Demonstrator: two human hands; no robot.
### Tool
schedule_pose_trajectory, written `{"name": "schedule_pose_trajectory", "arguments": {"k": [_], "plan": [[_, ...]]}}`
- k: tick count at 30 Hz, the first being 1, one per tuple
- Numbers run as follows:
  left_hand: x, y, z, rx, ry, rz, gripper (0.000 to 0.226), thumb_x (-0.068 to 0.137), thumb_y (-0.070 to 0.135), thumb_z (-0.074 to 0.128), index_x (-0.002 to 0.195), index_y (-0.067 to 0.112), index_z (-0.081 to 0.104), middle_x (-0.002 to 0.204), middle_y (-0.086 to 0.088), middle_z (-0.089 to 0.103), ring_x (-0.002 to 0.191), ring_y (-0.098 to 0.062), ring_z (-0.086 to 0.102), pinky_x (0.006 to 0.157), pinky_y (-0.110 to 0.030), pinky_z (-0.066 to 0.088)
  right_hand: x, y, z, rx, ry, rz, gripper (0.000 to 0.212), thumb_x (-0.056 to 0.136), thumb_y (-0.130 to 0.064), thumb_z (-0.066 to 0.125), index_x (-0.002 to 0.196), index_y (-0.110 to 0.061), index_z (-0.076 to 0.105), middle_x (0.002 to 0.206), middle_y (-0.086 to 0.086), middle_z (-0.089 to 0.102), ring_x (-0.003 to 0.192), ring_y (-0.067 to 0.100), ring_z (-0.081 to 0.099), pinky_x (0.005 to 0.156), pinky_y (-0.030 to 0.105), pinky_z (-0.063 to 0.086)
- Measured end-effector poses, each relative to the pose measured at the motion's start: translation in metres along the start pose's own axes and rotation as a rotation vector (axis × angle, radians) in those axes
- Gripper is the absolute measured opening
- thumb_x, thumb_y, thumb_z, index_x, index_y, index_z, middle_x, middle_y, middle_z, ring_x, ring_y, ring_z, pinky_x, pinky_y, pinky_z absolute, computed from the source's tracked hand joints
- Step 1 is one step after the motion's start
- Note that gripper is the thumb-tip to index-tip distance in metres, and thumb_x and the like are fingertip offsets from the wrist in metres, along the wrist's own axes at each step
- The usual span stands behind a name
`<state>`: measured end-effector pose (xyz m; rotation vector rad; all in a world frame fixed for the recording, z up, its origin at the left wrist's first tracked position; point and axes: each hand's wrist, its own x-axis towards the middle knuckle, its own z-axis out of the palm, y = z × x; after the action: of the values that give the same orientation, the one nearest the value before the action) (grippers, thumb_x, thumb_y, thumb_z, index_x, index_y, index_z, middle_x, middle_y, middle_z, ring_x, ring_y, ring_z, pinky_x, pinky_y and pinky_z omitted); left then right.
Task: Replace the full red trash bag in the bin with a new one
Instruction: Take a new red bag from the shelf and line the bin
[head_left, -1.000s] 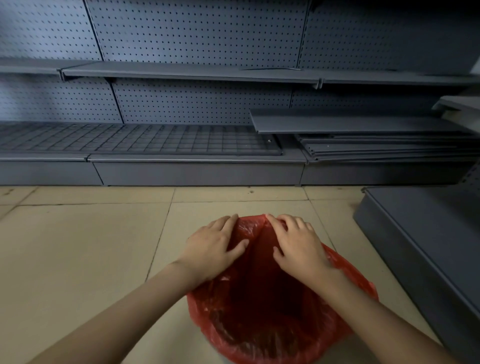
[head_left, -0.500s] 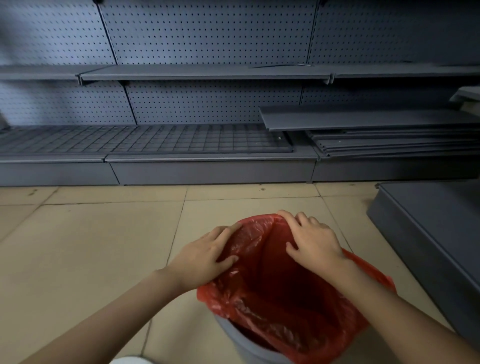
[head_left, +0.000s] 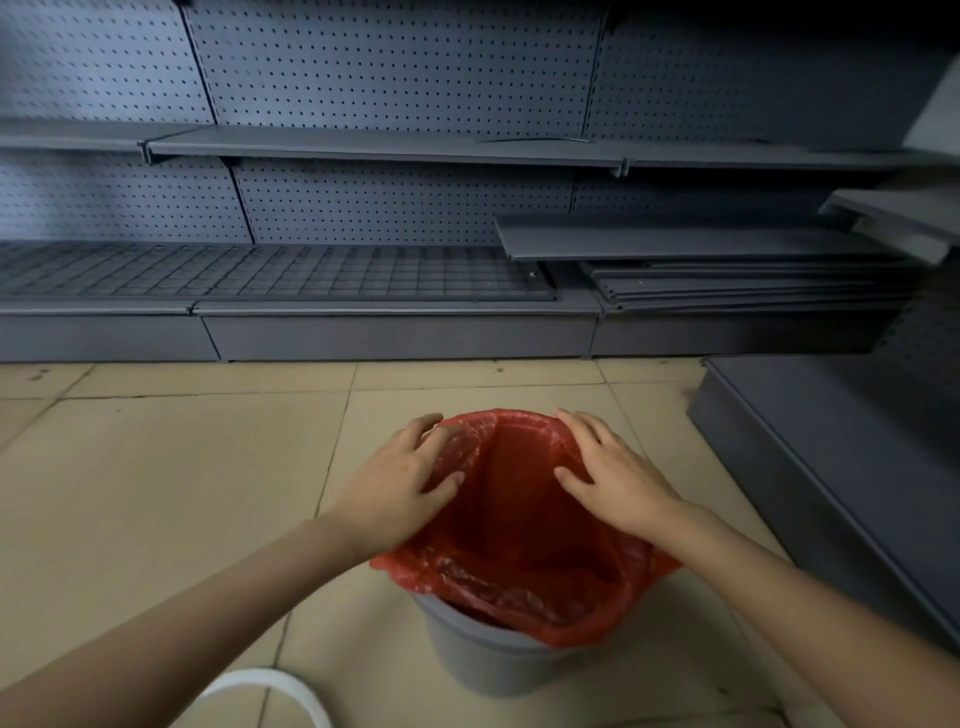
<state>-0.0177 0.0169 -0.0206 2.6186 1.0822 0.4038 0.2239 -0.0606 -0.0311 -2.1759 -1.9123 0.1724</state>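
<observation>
A grey round bin (head_left: 483, 654) stands on the tiled floor in front of me. A red trash bag (head_left: 519, 525) lines it, its mouth folded over the rim and its inside looking hollow. My left hand (head_left: 400, 488) lies on the bag's left edge, fingers over the far rim and thumb inside. My right hand (head_left: 613, 478) rests on the right edge the same way, fingers spread over the plastic. Both hands press the bag's edge onto the rim. The full bag is not in view.
Grey perforated store shelving (head_left: 395, 150) runs along the back, with a wire grid shelf (head_left: 270, 275) low down. Loose shelf boards (head_left: 727, 280) are stacked at the right. A grey shelf base (head_left: 841, 467) juts out on the right. A white curved object (head_left: 270, 691) sits at the bottom edge.
My hands have moved apart along the bag's far rim, spreading its mouth wider. The view has pulled back, so the grey bin wall under the bag now shows.
</observation>
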Motion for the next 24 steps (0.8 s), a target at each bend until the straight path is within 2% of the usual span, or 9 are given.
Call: {"name": "schedule_pose_trajectory", "arguments": {"k": [2, 4, 7, 10, 14, 16, 18, 20, 24], "plan": [[0.005, 0.008, 0.015, -0.060, -0.043, -0.088, 0.062, 0.092, 0.048, 0.042, 0.145, 0.028, 0.020, 0.154, -0.009, 0.014, 0.140, -0.025, 0.022, 0.113, -0.030, 0.018, -0.008, 0.004, 0.003, 0.077, -0.040, 0.003, 0.069, 0.094, -0.041, 0.045, 0.148, -0.032, 0.003, 0.157, -0.004, 0.009, 0.142, 0.018, 0.020, 0.109, 0.037, 0.032], [0.005, 0.008, 0.026, -0.063, -0.068, -0.179, 0.064, 0.093, 0.044, 0.043, 0.147, 0.027, 0.013, 0.156, -0.012, 0.004, 0.141, -0.028, 0.017, 0.114, -0.035, 0.019, -0.014, 0.010, 0.006, 0.061, -0.067, -0.005, 0.070, 0.094, -0.040, 0.046, 0.148, -0.034, 0.001, 0.158, -0.006, 0.003, 0.143, 0.017, 0.016, 0.110, 0.036, 0.031], [0.004, 0.001, 0.033, -0.074, -0.051, -0.233, 0.065, 0.093, 0.039, 0.045, 0.148, 0.025, 0.013, 0.154, -0.013, 0.012, 0.139, -0.030, 0.020, 0.112, -0.036, 0.021, -0.017, 0.016, 0.005, -0.008, -0.063, 0.017, 0.068, 0.095, -0.039, 0.043, 0.147, -0.036, 0.001, 0.157, -0.007, 0.002, 0.140, 0.020, 0.023, 0.102, 0.037, 0.041], [0.006, 0.000, 0.036, -0.037, -0.038, -0.216, 0.066, 0.091, 0.037, 0.047, 0.147, 0.024, 0.013, 0.149, -0.011, 0.022, 0.135, -0.029, 0.026, 0.110, -0.035, 0.025, -0.011, 0.016, 0.005, -0.058, -0.053, 0.029, 0.068, 0.095, -0.035, 0.043, 0.147, -0.037, 0.000, 0.158, -0.006, 0.004, 0.139, 0.021, 0.024, 0.099, 0.037, 0.043], [0.019, 0.001, 0.036, -0.018, -0.031, -0.219, 0.067, 0.090, 0.040, 0.043, 0.147, 0.023, 0.014, 0.148, -0.012, 0.024, 0.134, -0.028, 0.027, 0.111, -0.037, 0.026, 0.003, 0.020, 0.007, -0.097, -0.038, 0.063, 0.070, 0.093, -0.027, 0.045, 0.148, -0.034, 0.002, 0.158, -0.001, 0.007, 0.138, 0.023, 0.027, 0.098, 0.038, 0.044], [0.026, 0.000, 0.036, 0.099, 0.003, -0.184, 0.070, 0.084, 0.050, 0.029, 0.147, 0.023, 0.017, 0.150, -0.010, 0.023, 0.136, -0.027, 0.026, 0.111, -0.038, 0.023, 0.010, 0.023, 0.007, -0.123, -0.030, 0.076, 0.071, 0.091, -0.025, 0.046, 0.148, -0.032, 0.004, 0.156, 0.003, 0.014, 0.136, 0.024, 0.031, 0.101, 0.039, 0.042], [0.032, 0.002, 0.034, 0.246, 0.043, -0.088, 0.073, 0.078, 0.053, 0.015, 0.145, 0.024, 0.022, 0.151, -0.005, 0.028, 0.136, -0.023, 0.028, 0.111, -0.039, 0.022, 0.017, 0.024, 0.007, -0.254, 0.055, 0.027, 0.066, 0.090, -0.026, 0.046, 0.148, -0.027, 0.014, 0.150, 0.006, 0.030, 0.129, 0.025, 0.041, 0.104, 0.039, 0.037], [0.036, 0.002, 0.031, 0.315, 0.062, 0.036, 0.066, 0.082, 0.048, 0.018, 0.142, 0.025, 0.032, 0.145, -0.001, 0.041, 0.132, -0.021, 0.037, 0.109, -0.039, 0.026, 0.021, 0.024, 0.006, -0.389, 0.156, -0.041, 0.057, 0.090, -0.026, 0.044, 0.145, -0.023, 0.027, 0.138, 0.005, 0.047, 0.121, 0.023, 0.048, 0.101, 0.036, 0.035], [0.029, -0.009, 0.028, 0.256, 0.066, 0.139, 0.053, 0.088, 0.040, 0.025, 0.135, 0.024, 0.044, 0.131, 0.002, 0.055, 0.119, -0.018, 0.050, 0.105, -0.035, 0.030, 0.023, 0.028, 0.006, -0.300, 0.177, -0.008, 0.054, 0.091, -0.027, 0.043, 0.143, -0.028, 0.031, 0.133, 0.000, 0.050, 0.118, 0.020, 0.049, 0.099, 0.035, 0.034]]}}
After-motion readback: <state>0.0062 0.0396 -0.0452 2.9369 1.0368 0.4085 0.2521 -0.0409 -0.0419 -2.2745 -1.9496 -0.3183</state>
